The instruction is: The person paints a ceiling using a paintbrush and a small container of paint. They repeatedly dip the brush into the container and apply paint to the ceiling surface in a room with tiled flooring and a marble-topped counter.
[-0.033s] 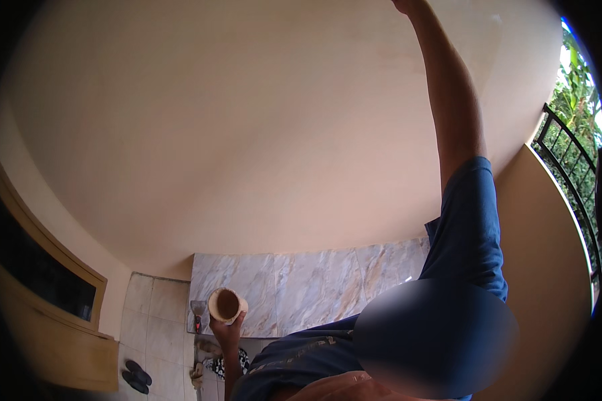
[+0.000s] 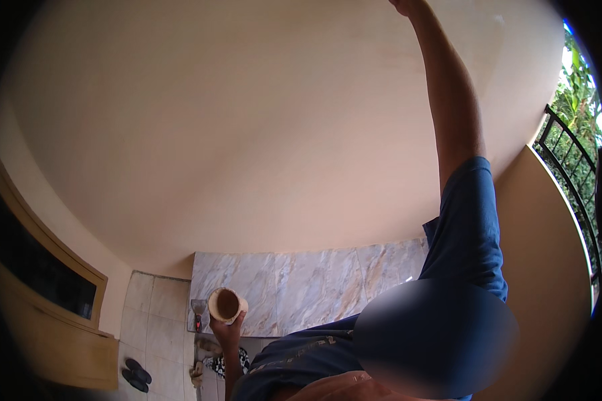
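Note:
Low in the view, my left hand (image 2: 229,329) is wrapped round a round, pale-rimmed container (image 2: 229,305). Its open mouth faces me and the inside looks brown; the contents cannot be made out. My right arm reaches high up over the plain beige wall (image 2: 261,134). Only the wrist end of my right hand (image 2: 401,6) shows at the top edge, so its fingers and anything in them are out of sight. Beside the container, a scraper with a wide blade and dark handle (image 2: 198,315) lies at the edge of the marbled surface (image 2: 321,284).
Dark slippers (image 2: 136,375) lie on the tiled floor (image 2: 164,327) at the lower left. A wooden-framed opening (image 2: 93,301) stands on the left. On the right are a low wall (image 2: 548,234) and a black railing (image 2: 572,144), with plants beyond. Black-and-white patterned cloth (image 2: 237,363) lies below my left hand.

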`<state>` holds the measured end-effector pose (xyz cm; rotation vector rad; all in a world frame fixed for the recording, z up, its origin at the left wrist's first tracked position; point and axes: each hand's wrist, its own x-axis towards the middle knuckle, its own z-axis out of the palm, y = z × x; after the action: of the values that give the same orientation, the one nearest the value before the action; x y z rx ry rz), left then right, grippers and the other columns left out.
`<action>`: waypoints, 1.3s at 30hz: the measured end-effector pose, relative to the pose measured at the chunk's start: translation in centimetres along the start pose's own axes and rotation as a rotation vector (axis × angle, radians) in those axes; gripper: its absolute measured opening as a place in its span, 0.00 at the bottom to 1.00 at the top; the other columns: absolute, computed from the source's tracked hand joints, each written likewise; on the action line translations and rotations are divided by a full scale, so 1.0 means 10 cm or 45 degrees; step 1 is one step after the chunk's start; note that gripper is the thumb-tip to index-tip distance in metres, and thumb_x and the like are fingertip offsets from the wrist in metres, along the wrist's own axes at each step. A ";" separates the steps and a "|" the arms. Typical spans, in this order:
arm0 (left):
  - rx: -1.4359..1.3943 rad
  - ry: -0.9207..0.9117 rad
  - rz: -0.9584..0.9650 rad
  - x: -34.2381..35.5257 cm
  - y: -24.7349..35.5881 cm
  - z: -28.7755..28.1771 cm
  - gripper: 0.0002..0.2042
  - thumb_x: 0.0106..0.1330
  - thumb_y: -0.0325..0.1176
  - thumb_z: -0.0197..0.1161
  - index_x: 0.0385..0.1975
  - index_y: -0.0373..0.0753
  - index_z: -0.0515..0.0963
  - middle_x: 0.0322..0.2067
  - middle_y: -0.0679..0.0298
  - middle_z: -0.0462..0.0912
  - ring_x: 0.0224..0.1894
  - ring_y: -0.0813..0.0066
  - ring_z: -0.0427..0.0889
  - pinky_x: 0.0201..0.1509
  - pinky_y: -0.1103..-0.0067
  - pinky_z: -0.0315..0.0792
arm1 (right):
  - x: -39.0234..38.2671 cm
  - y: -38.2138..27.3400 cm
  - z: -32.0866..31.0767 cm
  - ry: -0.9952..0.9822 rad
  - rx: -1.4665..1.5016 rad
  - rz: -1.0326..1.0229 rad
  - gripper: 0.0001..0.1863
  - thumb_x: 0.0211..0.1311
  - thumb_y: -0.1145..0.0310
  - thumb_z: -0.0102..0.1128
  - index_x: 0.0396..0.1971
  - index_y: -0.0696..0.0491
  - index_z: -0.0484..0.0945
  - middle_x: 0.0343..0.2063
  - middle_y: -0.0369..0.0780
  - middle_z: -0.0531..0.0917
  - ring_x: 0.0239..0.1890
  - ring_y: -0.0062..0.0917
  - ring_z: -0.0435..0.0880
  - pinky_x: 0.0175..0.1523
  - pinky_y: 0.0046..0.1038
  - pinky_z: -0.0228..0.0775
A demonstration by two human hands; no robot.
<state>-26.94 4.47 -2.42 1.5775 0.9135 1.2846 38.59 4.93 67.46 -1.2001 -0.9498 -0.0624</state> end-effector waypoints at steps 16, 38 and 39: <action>0.028 -0.178 0.059 0.09 0.20 0.05 0.30 0.48 0.31 0.83 0.51 0.31 0.77 0.46 0.56 0.85 0.49 0.63 0.85 0.55 0.69 0.77 | -2.19 1.44 0.06 0.085 0.099 0.284 0.21 0.78 0.50 0.50 0.38 0.54 0.78 0.20 0.28 0.71 0.14 0.09 0.59 0.16 0.17 0.47; 0.008 -0.296 0.096 -0.39 0.26 -0.13 0.33 0.46 0.33 0.85 0.53 0.30 0.77 0.46 0.54 0.86 0.49 0.62 0.86 0.55 0.70 0.77 | -3.88 2.42 -0.40 0.139 0.019 0.624 0.22 0.78 0.49 0.49 0.32 0.52 0.77 0.19 0.27 0.70 0.13 0.11 0.60 0.16 0.19 0.48; -0.007 -0.295 0.088 -0.38 0.26 -0.13 0.33 0.46 0.33 0.85 0.53 0.30 0.77 0.46 0.55 0.86 0.49 0.62 0.86 0.55 0.70 0.77 | -3.93 2.47 -0.42 0.148 0.019 0.640 0.22 0.78 0.49 0.48 0.32 0.52 0.77 0.19 0.27 0.70 0.13 0.11 0.60 0.16 0.19 0.48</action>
<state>-28.87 0.33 -1.11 1.7252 0.7153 1.1210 28.91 -5.09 22.99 -1.3751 -0.5266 0.2722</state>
